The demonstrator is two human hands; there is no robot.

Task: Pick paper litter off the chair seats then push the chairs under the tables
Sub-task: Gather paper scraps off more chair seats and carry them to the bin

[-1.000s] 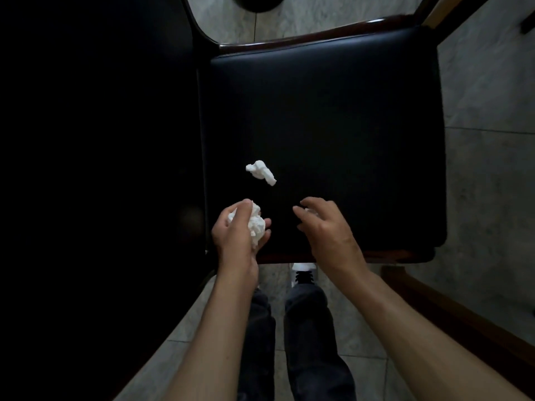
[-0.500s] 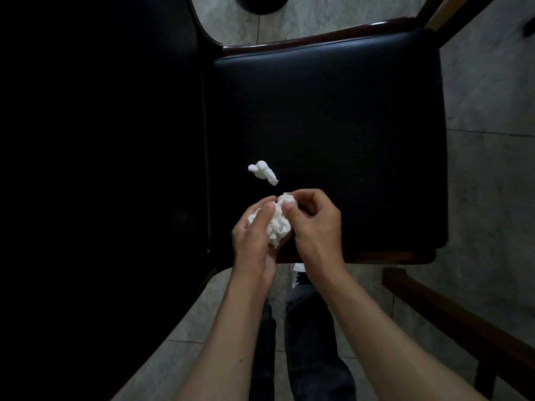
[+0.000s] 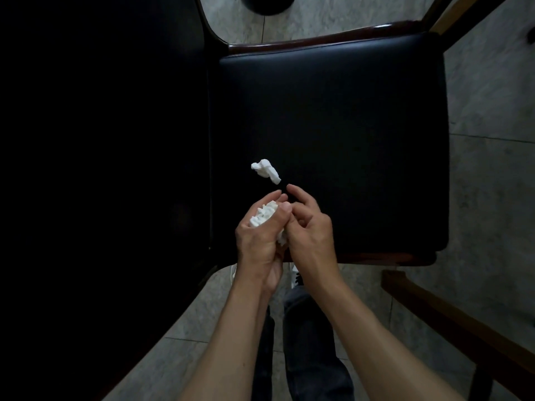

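Observation:
A black padded chair seat fills the middle of the head view. One small crumpled white paper piece lies on the seat near its front left. My left hand grips a wad of crumpled white paper just above the seat's front edge. My right hand is pressed against the left hand, its fingers loosely curled and its fingertips reaching toward the loose piece, a short way from it. I cannot see anything held in the right hand.
A very dark surface takes up the whole left side, beside the seat. A brown wooden rail runs along the lower right. Grey tiled floor lies to the right, and my legs stand below the seat's front edge.
My right hand came over from the seat to my left hand and pressed paper into the wad; now its fingers extend toward the loose piece. The loose piece has not moved.

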